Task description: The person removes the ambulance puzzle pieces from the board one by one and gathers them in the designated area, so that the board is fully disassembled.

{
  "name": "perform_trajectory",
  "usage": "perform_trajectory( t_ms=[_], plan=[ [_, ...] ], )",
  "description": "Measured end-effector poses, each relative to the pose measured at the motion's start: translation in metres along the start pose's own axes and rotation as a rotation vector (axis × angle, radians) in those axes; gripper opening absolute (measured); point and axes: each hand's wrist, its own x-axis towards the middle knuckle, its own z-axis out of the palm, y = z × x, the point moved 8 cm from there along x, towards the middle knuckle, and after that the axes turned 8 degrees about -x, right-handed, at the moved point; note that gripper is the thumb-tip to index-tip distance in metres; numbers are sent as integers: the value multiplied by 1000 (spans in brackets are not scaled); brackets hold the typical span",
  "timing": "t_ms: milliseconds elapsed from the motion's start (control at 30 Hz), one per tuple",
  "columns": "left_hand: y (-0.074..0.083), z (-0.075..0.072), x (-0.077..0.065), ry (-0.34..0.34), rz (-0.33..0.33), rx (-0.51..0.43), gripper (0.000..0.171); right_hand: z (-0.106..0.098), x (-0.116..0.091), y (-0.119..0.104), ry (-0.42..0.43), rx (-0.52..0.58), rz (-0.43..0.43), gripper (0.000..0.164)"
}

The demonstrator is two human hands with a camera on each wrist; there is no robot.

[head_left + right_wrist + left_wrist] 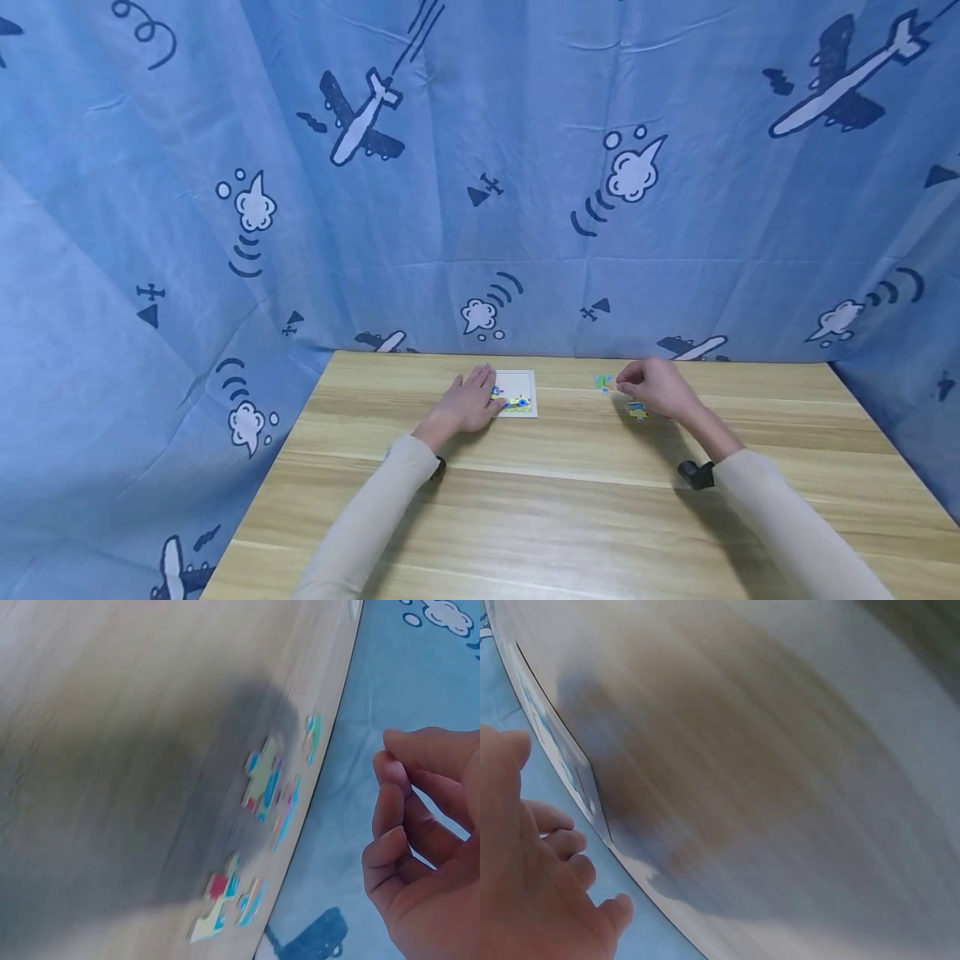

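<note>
My left hand lies with its fingers extended over the left part of a white square puzzle frame. Colourful puzzle pieces sit along the frame's bottom edge inside. In the left wrist view the left hand is beside the frame, seen nearly edge-on. My right hand hovers above loose puzzle pieces, its fingers loosely bent. In the right wrist view the right hand has thumb and index tips close together, with no piece visible between them.
One loose piece lies left of the right hand, another below it. Several pieces, among them a pale green one, lie near the far edge of the wooden table. A blue patterned curtain hangs behind it.
</note>
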Motion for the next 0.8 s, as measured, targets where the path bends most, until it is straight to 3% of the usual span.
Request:
perform_trajectory(
  t_ms=[200,467,800],
  plan=[
    [-12,-3,-5,33,31,-16,74,2,3,-12,5,37,-24,14],
    [-29,1,-10,28,62,-34,79,8,12,-26,-11,61,-48,14],
    [-29,-4,-14,5,72,-68,79,23,34,-75,-42,66,-116,14]
  ],
)
